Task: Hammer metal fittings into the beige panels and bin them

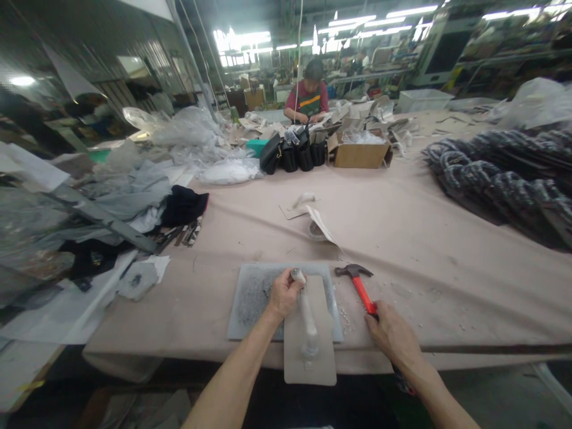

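Observation:
My left hand (284, 294) is closed, its fingers pinching the upper end of a white, plastic-wrapped strip (309, 325). That strip lies along a flat beige panel (297, 357), which overhangs the table's front edge. Beneath the panel is a pale grey board (250, 330) with dark scuff marks. To its right, my right hand (393, 333) is wrapped around the handle of a claw hammer (363, 292) with a red shaft; the hammer's head rests on or just above the cloth. Small pale bits lie between board and hammer.
Beyond the board lie a white sheet (322, 227) and another beige panel (292, 210). Black bags (297, 156) and a cardboard box (361, 156) stand farther back. Dark bundled pieces (496, 185) fill the right; plastic wrap (179, 134) and a metal bar (105, 217) are left. A person (308, 98) works opposite.

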Demonstrator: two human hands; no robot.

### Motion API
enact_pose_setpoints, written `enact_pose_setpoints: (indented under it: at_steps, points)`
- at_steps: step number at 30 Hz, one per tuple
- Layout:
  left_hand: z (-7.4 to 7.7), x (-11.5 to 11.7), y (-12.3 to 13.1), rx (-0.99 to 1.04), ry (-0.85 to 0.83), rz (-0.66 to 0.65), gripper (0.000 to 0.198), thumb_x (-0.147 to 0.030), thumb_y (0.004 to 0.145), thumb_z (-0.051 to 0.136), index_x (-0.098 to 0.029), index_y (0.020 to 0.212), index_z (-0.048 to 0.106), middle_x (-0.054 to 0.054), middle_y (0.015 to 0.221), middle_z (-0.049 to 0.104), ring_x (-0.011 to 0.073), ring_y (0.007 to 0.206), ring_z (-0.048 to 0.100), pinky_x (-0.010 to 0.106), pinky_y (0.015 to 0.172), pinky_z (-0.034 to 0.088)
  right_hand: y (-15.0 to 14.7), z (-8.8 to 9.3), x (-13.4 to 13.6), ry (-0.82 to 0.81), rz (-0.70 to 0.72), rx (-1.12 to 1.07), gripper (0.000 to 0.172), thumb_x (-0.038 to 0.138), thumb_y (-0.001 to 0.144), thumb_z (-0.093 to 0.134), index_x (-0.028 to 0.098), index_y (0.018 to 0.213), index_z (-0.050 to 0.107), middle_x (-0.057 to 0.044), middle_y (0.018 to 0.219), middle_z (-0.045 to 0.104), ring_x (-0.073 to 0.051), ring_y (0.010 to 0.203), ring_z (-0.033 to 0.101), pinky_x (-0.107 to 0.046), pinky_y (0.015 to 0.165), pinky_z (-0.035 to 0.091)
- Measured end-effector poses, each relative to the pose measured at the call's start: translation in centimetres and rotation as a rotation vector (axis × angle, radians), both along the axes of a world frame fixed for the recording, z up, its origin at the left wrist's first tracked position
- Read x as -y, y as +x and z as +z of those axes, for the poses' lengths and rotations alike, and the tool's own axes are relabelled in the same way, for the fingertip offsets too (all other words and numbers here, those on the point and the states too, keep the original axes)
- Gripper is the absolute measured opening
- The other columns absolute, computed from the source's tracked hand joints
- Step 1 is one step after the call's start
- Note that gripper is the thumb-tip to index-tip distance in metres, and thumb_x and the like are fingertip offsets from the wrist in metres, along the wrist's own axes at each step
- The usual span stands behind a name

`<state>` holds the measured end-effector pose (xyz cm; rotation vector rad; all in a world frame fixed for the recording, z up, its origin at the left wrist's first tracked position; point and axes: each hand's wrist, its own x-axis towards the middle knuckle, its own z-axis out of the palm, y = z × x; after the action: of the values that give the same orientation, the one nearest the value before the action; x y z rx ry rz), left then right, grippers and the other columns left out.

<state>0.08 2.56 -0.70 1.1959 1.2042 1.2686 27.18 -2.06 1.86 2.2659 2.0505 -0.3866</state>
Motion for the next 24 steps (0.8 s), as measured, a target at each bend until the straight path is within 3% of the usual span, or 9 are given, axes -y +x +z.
enact_pose_setpoints:
  at_steps: [3,7,12,15,17,21,24]
  points:
    - [-0.1,0.0,0.1,0.006,-0.001,0.011,0.021,-0.03,0.078,0.068,-0.017,0.094,0.065,0.005,0.089,0.073,0.0185,0.081,0.067,0.026,0.075,0.051,0.2,0.2,-0.8,-0.039,-0.032,-0.127,0.015,0.026,0.093,0.043,0.016,0.096,0.054,-0.009,0.086,0.062,-0.021,0.078,0.06,-0.03,0.065,0.033]
    - [0.1,0.1,0.2,-0.049,0.009,0.027,0.022,-0.03,0.079,0.067,-0.016,0.096,0.065,0.006,0.088,0.073,0.0187,0.079,0.066,0.026,0.074,0.05,0.1,0.9,-1.5,-0.109,-0.2,-0.531,0.004,0.022,0.082,0.048,0.019,0.079,0.047,-0.004,0.07,0.056,-0.018,0.069,0.055,-0.027,0.06,0.033]
    - [0.7,0.3,0.2,-0.231,0.091,-0.008,0.015,-0.022,0.081,0.059,-0.018,0.094,0.064,0.003,0.085,0.07,0.0184,0.078,0.063,0.026,0.072,0.047,-1.7,1.7,-0.9,-0.29,-0.273,-0.847,0.009,0.029,0.081,0.038,0.024,0.074,0.037,0.005,0.059,0.045,-0.011,0.045,0.044,-0.025,0.048,0.04]
    - [1.3,0.4,0.1,-0.403,0.184,-0.068,0.019,-0.017,0.081,0.057,-0.019,0.097,0.066,0.003,0.085,0.068,0.0187,0.079,0.061,0.026,0.074,0.044,-2.8,3.3,-0.3,-0.287,-0.301,-0.956,0.018,0.04,0.086,0.034,0.025,0.075,0.034,0.008,0.058,0.038,-0.009,0.039,0.036,-0.023,0.041,0.036]
    - [1.6,0.5,0.1,-0.466,0.226,-0.117,0.021,-0.017,0.082,0.056,-0.021,0.099,0.067,0.003,0.086,0.068,0.0191,0.079,0.06,0.027,0.075,0.044,-3.3,5.2,0.1,-0.146,-0.251,-0.959,0.028,0.049,0.09,0.033,0.025,0.076,0.036,0.008,0.056,0.039,-0.01,0.039,0.037,-0.023,0.039,0.032]
    - [1.6,0.6,0.0,-0.446,0.215,-0.129,0.022,-0.018,0.083,0.055,-0.022,0.101,0.068,0.003,0.085,0.068,0.0196,0.079,0.06,0.027,0.076,0.044,-4.2,8.7,0.8,0.294,0.075,-0.663,0.037,0.053,0.096,0.032,0.024,0.074,0.043,0.002,0.054,0.048,-0.014,0.047,0.045,-0.026,0.047,0.029]
    - [1.2,0.7,0.0,-0.431,0.203,-0.108,0.021,-0.018,0.083,0.055,-0.021,0.101,0.066,0.002,0.082,0.066,0.0191,0.076,0.059,0.027,0.073,0.043,-4.9,9.5,1.0,0.331,0.267,-0.364,0.033,0.042,0.099,0.031,0.023,0.076,0.045,-0.001,0.056,0.051,-0.014,0.045,0.044,-0.029,0.049,0.021]
